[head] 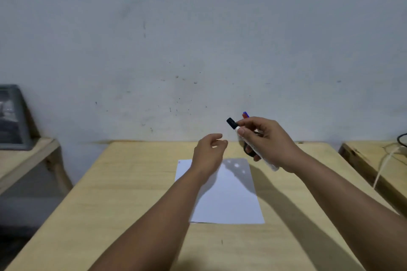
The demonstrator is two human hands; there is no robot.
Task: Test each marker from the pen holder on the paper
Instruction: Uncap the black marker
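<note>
A white sheet of paper (229,196) lies in the middle of the wooden table (123,193), with small red marks at its far left corner. My right hand (268,141) is raised above the paper's far right corner and grips a white marker with a black cap (232,123), cap pointing up and left. Behind that hand stands a dark pen holder (250,152), mostly hidden, with a blue and a red marker (245,114) sticking up. My left hand (209,152) hovers over the paper's far edge, fingers loosely curled and holding nothing.
A pale wall rises right behind the table. A second wooden table at the left carries a grey bin (12,119). Another table at the right has a white cable (385,163) and a dark cable on it.
</note>
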